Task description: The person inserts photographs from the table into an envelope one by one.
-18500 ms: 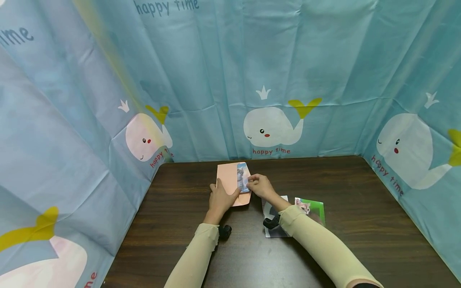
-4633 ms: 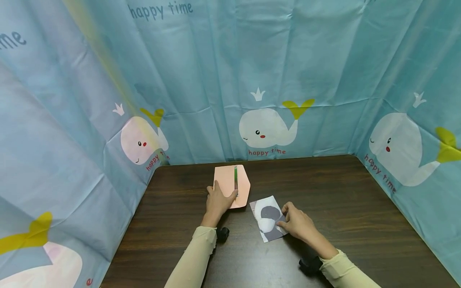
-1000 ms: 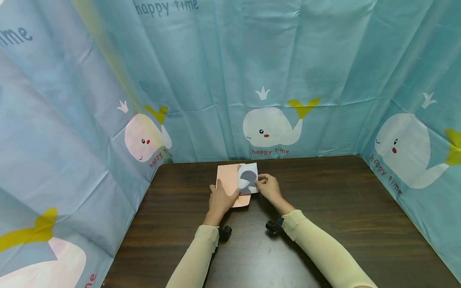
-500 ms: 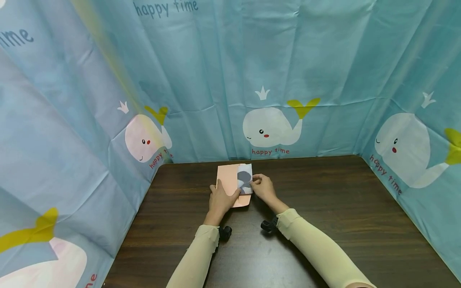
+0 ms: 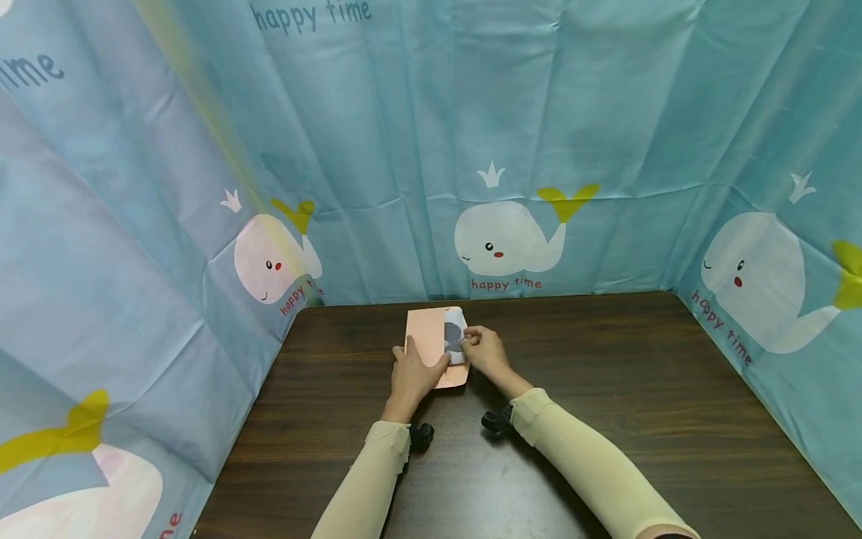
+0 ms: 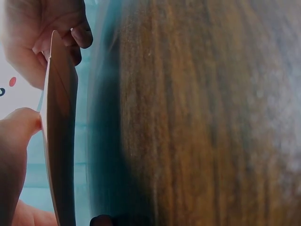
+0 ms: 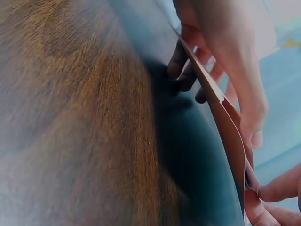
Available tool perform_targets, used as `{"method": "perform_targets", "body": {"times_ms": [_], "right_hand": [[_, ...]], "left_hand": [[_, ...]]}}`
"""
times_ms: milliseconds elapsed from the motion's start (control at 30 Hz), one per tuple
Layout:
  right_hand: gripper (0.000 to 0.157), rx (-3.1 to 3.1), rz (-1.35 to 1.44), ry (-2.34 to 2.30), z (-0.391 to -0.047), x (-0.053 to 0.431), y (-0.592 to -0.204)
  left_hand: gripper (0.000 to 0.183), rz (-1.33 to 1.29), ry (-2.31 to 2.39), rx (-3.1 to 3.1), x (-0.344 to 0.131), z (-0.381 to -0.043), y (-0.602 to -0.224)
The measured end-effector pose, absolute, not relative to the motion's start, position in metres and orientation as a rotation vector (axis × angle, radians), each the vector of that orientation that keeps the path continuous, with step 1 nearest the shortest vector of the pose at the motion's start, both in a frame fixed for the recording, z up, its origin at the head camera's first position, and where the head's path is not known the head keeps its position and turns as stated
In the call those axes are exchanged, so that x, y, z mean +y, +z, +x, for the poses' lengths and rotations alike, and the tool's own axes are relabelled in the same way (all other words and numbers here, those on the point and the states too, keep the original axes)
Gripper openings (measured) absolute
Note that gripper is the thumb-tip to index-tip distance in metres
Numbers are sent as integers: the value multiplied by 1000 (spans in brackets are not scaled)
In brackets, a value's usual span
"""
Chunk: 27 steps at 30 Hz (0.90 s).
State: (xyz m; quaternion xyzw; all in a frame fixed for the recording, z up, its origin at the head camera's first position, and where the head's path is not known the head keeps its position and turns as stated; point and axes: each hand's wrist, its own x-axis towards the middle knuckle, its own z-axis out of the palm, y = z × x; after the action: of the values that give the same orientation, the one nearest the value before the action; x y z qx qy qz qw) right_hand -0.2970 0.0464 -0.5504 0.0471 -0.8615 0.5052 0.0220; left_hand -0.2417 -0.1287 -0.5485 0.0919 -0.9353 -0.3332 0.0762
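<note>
A pink envelope (image 5: 423, 333) is held up off the dark table at its far side, its flap side facing right. My left hand (image 5: 411, 374) grips its lower left, thumb on the upper face and fingers underneath, as the right wrist view shows. Partly inside the envelope's right-hand opening sits a grey-and-white printed card (image 5: 454, 329); its left part is hidden. The fingertips of my right hand (image 5: 488, 353) pinch the card's right edge. In the left wrist view the envelope (image 6: 61, 127) appears nearly edge-on.
The brown wooden table (image 5: 606, 389) extends around both arms. Behind and beside it hangs a blue curtain (image 5: 377, 165) printed with whales. Black wrist cameras (image 5: 496, 421) sit under the cuffs.
Earlier, a kitten card was in the opening and two cards lay on the table. The right hand then took up the grey-and-white card and has moved it left, deeper into the envelope.
</note>
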Motion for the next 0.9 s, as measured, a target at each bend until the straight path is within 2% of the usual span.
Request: {"method": "perform_targets", "body": {"times_ms": [900], "right_hand": [[27, -2708, 189, 1398, -303, 25, -551]], "left_hand": [[109, 284, -989, -2805, -128, -240, -546]]}}
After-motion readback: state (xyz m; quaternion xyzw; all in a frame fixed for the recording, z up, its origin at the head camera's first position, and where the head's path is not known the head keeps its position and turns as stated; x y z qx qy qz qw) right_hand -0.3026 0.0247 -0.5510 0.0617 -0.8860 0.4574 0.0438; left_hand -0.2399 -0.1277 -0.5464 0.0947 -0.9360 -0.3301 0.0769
